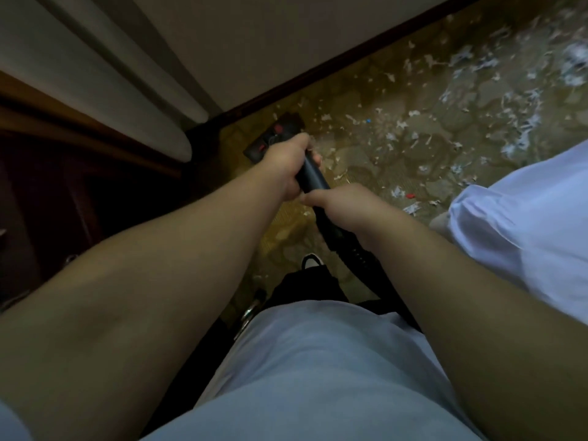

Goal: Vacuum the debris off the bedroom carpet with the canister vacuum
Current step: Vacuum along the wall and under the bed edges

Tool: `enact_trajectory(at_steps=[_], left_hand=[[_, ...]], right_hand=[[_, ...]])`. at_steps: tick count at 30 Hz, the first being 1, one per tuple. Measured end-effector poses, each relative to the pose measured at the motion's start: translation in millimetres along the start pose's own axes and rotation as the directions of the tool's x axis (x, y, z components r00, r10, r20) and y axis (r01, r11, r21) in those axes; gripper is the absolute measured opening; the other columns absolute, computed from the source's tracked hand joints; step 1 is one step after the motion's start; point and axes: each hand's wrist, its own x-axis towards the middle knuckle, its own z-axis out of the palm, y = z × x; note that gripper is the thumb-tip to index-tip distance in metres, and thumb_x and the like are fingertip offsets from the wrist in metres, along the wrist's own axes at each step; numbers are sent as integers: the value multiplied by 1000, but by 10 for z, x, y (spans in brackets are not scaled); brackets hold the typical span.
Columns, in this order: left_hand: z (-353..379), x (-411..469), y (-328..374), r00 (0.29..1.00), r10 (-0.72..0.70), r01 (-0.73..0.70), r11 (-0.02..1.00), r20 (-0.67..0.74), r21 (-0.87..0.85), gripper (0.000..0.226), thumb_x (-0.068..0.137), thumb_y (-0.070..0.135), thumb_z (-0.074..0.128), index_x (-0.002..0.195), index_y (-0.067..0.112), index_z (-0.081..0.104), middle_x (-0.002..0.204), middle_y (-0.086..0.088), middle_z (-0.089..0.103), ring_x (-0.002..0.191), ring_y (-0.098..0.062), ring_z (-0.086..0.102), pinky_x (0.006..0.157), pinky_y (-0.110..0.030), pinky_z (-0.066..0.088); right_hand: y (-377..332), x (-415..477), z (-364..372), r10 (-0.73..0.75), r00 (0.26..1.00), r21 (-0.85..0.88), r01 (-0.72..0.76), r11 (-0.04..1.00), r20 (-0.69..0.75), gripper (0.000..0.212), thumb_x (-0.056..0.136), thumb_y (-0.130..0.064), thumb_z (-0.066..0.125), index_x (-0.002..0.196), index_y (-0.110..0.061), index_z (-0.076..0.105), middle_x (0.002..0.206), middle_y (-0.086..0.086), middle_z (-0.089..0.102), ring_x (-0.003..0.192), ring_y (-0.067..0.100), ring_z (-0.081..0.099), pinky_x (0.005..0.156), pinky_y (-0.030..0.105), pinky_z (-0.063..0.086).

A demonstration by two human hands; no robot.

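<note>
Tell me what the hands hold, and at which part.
Both grip the black vacuum wand: left hand on the tube, right hand behind it, near the hose.

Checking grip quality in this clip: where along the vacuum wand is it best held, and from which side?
On the thick black upper section of the vacuum wand, from above with fingers wrapped round. It slants down to the floor head, so the left hand forward steers and the right hand behind pushes, as shown.
</note>
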Motion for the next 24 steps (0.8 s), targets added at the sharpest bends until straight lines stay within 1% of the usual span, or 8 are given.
enact_trajectory(at_steps=[3,5,8,12,16,19,22,24], left_hand=[[5,-17,198,1000,26,-26,1000,14,-2,5,90,16,61,89,11,62,62,-1,58,63,-17,55,71,-31,52],[-12,-62,236,999,25,-25,1000,30,-11,5,90,16,62,87,12,62,61,0,58,62,-16,55,72,-32,52],[68,-206,156,998,-17,19,1000,65,-21,7,92,19,61,89,14,64,63,0,57,63,-17,54,74,-31,50],[330,-467,-46,992,-28,28,1000,119,3,11,97,16,58,87,11,60,66,-4,54,58,-17,50,63,-29,46],[660,-643,-223,983,-38,27,998,177,62,10,97,14,61,94,5,63,68,-5,59,60,-18,55,62,-30,51],[916,-741,-382,977,-25,-2,992,213,126,11,96,12,60,93,3,65,68,-7,61,60,-19,57,63,-32,53],[1177,-825,-573,976,-24,-13,986,219,167,14,94,13,63,103,2,65,71,-7,63,61,-20,59,62,-33,54],[1383,-903,-674,969,-18,-28,983,245,182,14,93,12,63,104,2,65,70,-8,63,61,-20,60,60,-32,54]], right_hand=[[-171,5,-6,-2,1000,36,1,999,25,50,81,-47,83,117,-16,68,94,13,76,84,33,75,70,42,59],[-210,-58,14,-6,1000,44,5,999,20,54,78,-46,82,120,-16,67,101,16,76,90,36,76,75,44,61],[-123,-268,10,-15,1000,69,15,997,-3,47,82,-41,80,118,-15,67,98,17,76,86,36,75,68,40,58],[58,-598,-130,10,998,124,-2,992,-65,41,78,-36,80,108,-9,71,82,16,73,72,33,72,62,36,54],[178,-959,-479,-1,995,176,19,984,-101,24,89,-24,74,103,-5,68,77,17,68,57,28,67,50,26,51],[363,-1135,-703,20,992,212,6,977,-122,26,88,-26,76,105,-6,70,83,18,72,64,30,71,55,31,54],[560,-1299,-920,31,989,224,2,975,-147,35,85,-29,78,110,-6,72,85,20,75,63,31,73,57,32,56],[681,-1422,-1085,23,986,245,19,969,-165,35,87,-29,78,111,-5,73,89,22,77,64,31,73,58,33,56]])
